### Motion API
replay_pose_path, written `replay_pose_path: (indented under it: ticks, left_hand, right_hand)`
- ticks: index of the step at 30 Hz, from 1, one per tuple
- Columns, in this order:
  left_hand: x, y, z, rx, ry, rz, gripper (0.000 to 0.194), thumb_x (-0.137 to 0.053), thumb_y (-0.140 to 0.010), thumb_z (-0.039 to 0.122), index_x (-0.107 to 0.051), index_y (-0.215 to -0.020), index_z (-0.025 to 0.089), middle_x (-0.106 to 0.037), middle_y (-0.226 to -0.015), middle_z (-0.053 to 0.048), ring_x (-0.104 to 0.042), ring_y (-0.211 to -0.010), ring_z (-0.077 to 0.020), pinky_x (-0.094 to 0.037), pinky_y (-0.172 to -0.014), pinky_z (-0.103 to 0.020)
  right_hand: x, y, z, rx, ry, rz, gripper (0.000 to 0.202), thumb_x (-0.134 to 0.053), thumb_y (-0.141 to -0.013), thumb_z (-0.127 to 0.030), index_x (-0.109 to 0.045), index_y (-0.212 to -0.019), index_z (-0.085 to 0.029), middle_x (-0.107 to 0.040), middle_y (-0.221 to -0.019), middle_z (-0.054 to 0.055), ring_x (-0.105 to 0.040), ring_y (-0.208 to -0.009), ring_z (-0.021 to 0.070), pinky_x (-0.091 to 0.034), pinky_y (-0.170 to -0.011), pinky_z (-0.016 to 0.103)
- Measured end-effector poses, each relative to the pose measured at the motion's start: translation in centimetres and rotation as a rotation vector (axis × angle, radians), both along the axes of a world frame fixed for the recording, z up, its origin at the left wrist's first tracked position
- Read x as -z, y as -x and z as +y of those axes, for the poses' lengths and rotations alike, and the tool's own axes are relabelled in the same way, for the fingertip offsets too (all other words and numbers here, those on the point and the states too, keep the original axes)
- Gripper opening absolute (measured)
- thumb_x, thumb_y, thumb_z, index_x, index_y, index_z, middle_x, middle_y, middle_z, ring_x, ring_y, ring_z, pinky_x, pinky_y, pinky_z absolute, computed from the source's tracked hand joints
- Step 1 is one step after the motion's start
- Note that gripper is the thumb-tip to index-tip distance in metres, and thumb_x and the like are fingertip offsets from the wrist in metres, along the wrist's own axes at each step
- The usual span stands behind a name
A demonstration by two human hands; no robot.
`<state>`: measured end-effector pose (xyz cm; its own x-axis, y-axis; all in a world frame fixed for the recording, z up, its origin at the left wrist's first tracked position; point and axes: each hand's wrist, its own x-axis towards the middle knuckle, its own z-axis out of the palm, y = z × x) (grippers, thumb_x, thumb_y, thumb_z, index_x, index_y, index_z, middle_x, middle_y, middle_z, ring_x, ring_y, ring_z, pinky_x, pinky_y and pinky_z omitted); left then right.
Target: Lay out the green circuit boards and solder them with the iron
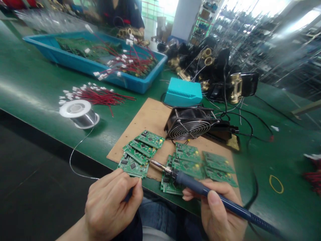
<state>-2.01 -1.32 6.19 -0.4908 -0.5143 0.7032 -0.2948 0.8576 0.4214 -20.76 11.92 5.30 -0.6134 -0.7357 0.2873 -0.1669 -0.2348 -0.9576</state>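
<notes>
My right hand (218, 207) grips a blue soldering iron (193, 184), its metal tip pointing left beside the nearest green circuit boards (132, 165). Thin solder wire (72, 160) runs from a white spool (76, 112) into my left hand (114, 201). That hand is closed in a pinch at the lower edge of the left boards; the wire's end is hidden by the fingers. The boards overlap in a slanted row on a brown board (142, 115). More circuit boards (187, 160) lie to the right, partly behind the iron.
Red wires with white connectors (97, 95) lie behind the spool. A blue tray (140, 85) holds boards and wires. A black fan (190, 124) stands behind the boards, near a turquoise box (184, 92). Cables (250, 127) trail at right, beside brass fittings (235, 87). A person (120, 13) is across the table.
</notes>
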Motion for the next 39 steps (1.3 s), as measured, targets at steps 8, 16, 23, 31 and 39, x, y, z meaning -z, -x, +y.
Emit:
replay_pose_path:
  ticks: [8,16,23,31,39]
  left_hand:
    - [0.7,0.1,-0.2,-0.01,0.004,0.007,0.022,-0.063,-0.089,0.001,-0.053,-0.079,0.018,-0.037,-0.057,0.008,-0.039,-0.052,-0.006,-0.034,-0.053,-0.02]
    - [0.3,0.0,-0.1,0.003,0.002,0.025,0.017,-0.062,-0.089,0.001,-0.057,-0.082,0.016,-0.037,-0.058,0.008,-0.039,-0.052,-0.0052,-0.034,-0.052,-0.018]
    - [0.4,0.0,-0.1,-0.009,0.0,0.031,0.019,-0.062,-0.089,0.002,-0.056,-0.08,0.017,-0.037,-0.056,0.009,-0.04,-0.051,-0.0052,-0.034,-0.052,-0.018]
    - [0.5,0.1,0.0,-0.03,0.007,0.024,0.02,-0.062,-0.089,0.004,-0.054,-0.078,0.018,-0.04,-0.054,0.009,-0.041,-0.048,-0.0058,-0.034,-0.05,-0.019]
    - [0.4,0.2,-0.1,-0.017,0.002,0.012,0.019,-0.062,-0.089,0.002,-0.055,-0.079,0.017,-0.038,-0.056,0.009,-0.038,-0.05,-0.0052,-0.031,-0.05,-0.019]
  right_hand:
    - [0.4,0.5,0.0,-0.032,0.005,0.063,0.017,-0.052,-0.102,-0.021,-0.069,-0.101,-0.025,-0.079,-0.079,0.001,-0.076,-0.064,0.0169,-0.064,-0.062,0.027]
    - [0.4,0.3,0.2,-0.031,0.034,0.043,0.016,-0.053,-0.102,-0.023,-0.069,-0.103,-0.025,-0.078,-0.08,0.001,-0.076,-0.066,0.0164,-0.065,-0.064,0.027]
    - [-0.1,0.1,-0.4,0.014,0.068,0.033,0.012,-0.059,-0.099,-0.025,-0.071,-0.097,-0.024,-0.077,-0.075,0.001,-0.075,-0.061,0.0167,-0.064,-0.058,0.027]
    - [0.2,0.1,-0.3,-0.012,0.043,0.053,0.012,-0.058,-0.1,-0.024,-0.07,-0.099,-0.025,-0.078,-0.078,0.002,-0.076,-0.064,0.0187,-0.064,-0.058,0.029]
    - [-0.5,-0.3,-0.8,0.039,0.062,0.053,0.009,-0.064,-0.097,-0.028,-0.071,-0.093,-0.025,-0.076,-0.074,0.001,-0.075,-0.061,0.0183,-0.063,-0.056,0.029]
